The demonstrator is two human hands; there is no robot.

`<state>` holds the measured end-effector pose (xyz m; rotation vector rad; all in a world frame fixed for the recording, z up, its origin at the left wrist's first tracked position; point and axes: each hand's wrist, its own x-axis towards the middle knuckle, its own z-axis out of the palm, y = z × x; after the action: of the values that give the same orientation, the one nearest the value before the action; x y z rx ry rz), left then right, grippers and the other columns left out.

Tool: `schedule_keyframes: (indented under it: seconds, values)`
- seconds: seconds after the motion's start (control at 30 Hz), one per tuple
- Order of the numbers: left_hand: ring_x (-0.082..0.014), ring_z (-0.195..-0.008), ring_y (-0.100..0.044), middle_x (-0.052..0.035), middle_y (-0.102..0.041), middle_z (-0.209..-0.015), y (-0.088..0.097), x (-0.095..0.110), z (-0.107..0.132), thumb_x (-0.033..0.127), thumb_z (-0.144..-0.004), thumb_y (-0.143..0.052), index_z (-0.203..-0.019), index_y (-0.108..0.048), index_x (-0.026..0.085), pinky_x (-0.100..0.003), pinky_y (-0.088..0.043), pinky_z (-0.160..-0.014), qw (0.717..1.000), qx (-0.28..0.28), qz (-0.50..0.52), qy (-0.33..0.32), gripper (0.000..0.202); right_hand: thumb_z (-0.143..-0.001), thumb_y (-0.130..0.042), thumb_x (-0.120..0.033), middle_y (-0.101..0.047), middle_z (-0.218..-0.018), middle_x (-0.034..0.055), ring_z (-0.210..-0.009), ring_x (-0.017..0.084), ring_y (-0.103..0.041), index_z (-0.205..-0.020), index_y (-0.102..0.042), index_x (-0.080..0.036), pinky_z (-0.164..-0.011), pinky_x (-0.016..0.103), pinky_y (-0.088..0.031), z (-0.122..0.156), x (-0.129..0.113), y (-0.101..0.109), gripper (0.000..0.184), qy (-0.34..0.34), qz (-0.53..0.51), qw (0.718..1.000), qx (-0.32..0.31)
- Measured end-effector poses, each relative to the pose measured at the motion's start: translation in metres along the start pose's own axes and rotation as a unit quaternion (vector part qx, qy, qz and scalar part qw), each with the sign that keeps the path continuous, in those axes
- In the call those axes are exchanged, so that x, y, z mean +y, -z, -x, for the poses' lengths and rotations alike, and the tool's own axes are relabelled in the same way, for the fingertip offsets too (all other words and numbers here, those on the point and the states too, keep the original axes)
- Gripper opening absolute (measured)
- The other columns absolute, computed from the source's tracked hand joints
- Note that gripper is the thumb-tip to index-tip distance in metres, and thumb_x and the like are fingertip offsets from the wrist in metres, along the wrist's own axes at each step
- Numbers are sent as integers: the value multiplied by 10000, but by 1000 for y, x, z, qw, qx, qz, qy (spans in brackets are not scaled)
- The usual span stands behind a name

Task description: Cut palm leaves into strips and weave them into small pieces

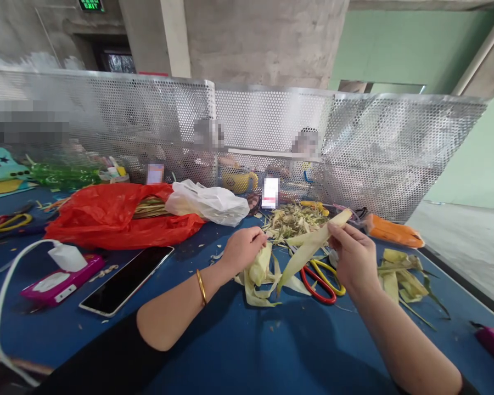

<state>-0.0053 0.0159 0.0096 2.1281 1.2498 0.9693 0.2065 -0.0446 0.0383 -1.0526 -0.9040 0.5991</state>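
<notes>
My right hand [352, 253] pinches a long pale corn husk strip [308, 253] near its upper end, and the strip slants down to the left over the scissors. My left hand [243, 249], with a gold bangle at the wrist, is closed at the top of a bundle of corn husks [260, 269]; its fingertips are partly hidden. Loose leaves of the bundle spread on the blue table. Scissors [323, 282] with red and yellow handles lie between my hands. Right of my right hand are more loose corn husks [403, 274].
Dried plant scraps [292, 222] are heaped behind my hands. At left are a phone [127, 280], a purple power strip [61, 280] with a white plug, a red plastic bag [102, 214] and a white bag [209, 203]. An orange packet [395, 230] lies right; a perforated metal screen [271, 120] stands behind.
</notes>
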Motion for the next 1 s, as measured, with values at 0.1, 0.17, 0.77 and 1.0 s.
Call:
schedule_keyframes:
  seconds: [0.1, 0.17, 0.77, 1.0]
  values:
    - [-164, -656, -583, -8, -655, -656, 6, -10, -9, 364, -871, -443, -646, -600, 208, -248, -355, -593, 999, 18, -35, 32, 315, -614, -765, -325, -490, -542, -33, -503, 86, -362, -584, -633, -179, -470, 245, -273, -11, -4, 8, 199, 18, -29, 998, 49]
    - [-169, -685, -607, -11, -681, -686, 11, -19, -16, 369, -882, -433, -667, -620, 214, -246, -364, -591, 994, 32, -83, 59, 325, -608, -770, -303, -486, -531, -41, -486, 79, -372, -576, -619, -175, -457, 240, -280, -17, -8, 14, 201, 34, -46, 996, 74]
    - [-249, -1040, -630, -93, -704, -1126, 18, -8, -7, 296, -924, -438, -1118, -685, 199, -317, -426, -893, 992, 77, -80, -62, 328, -543, -835, -319, -545, -546, -19, -495, 82, -422, -633, -684, -156, -455, 223, -353, -1, -2, -4, 240, -91, -101, 990, -25]
    - [-166, -639, -641, -53, -685, -734, -12, 32, 31, 554, -798, -598, -830, -665, 137, -272, -489, -627, 909, -226, 335, 100, 424, -667, -779, -414, -542, -547, -16, -539, 110, -464, -587, -628, -159, -536, 255, -371, 38, 15, -25, 307, -119, -43, 977, -169]
